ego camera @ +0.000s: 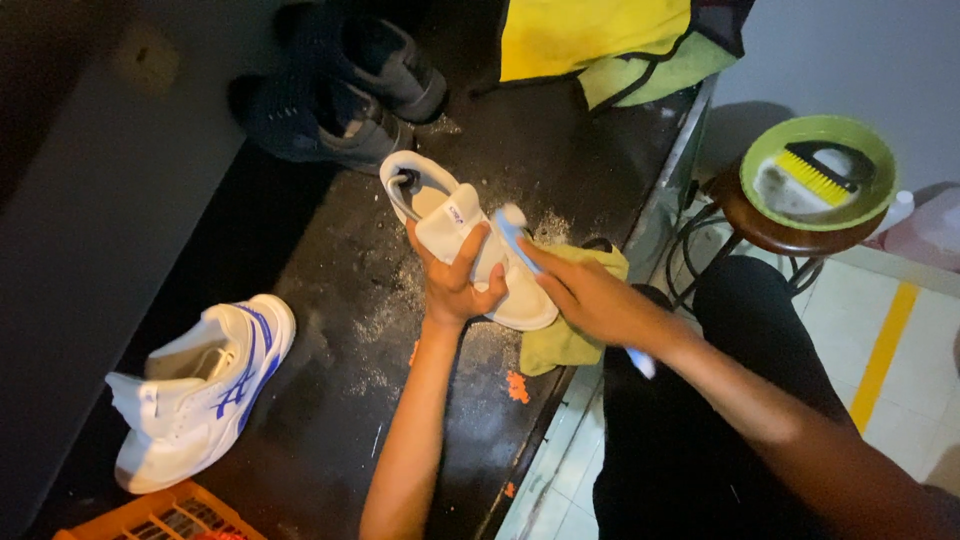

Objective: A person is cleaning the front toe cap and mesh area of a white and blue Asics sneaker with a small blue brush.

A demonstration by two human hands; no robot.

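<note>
nearest, at the bottom left corner, an orange crate (160, 515) poked into view, and just beyond it a white shoe with blue stripes (200, 390) lay on its side on the dark bench (330, 330), well apart from the hands. orange scraps (516, 387) and pale dust dotted the bench between. the left hand (455, 280) reached up from below and clasped a white shoe (465, 235) around its middle, thumb across the top and fingers curled over the side, so the shoe sat tilted at the bench's centre with its heel opening turned away from the person. the right hand (590, 295) came in from the right, closed around a small brush (515, 235) whose pale head pressed on the shoe's upper; the blue handle ran under the fingers and its end stuck out past the wrist. a yellow-green cloth (565, 340) lay under that hand, touching the shoe's near side at the bench edge. farther off, a pair of dark shoes (350, 95) stood side by side at the back, and a yellow bag (600, 40) rested at the far right end. beside the bench, a stool (770, 235) carried a green bowl (880, 160) holding a black scrub brush (825, 170) with yellow bristles.
</note>
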